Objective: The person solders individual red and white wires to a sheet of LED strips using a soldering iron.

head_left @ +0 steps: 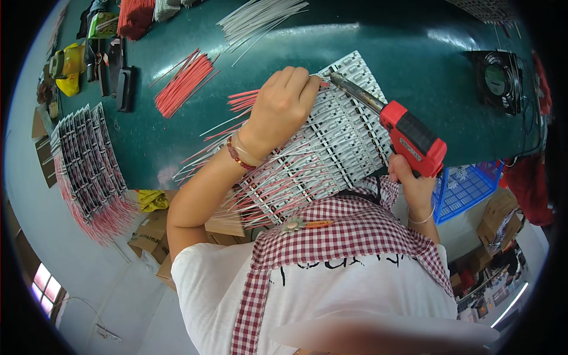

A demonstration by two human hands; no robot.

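My right hand (416, 190) grips a red and black soldering gun (413, 137) by its lower end. The gun's metal tip meets the upper part of a panel of white circuit boards (355, 127) on the green table. Close to that tip, my left hand (279, 107) pinches a thin wire (318, 76), its fingers closed; the wire's colour is hard to make out. Rows of red and white wires (225, 177) stick out from the left side of the panel, partly covered by my left forearm.
Bundles of loose red wires (184, 83) and white wires (260, 22) lie beyond the panel. Stacked wired panels (92, 165) sit at the table's left end. A black fan (500, 81) stands at the right, above a blue plastic basket (467, 192). Cardboard boxes (151, 234) are below the table.
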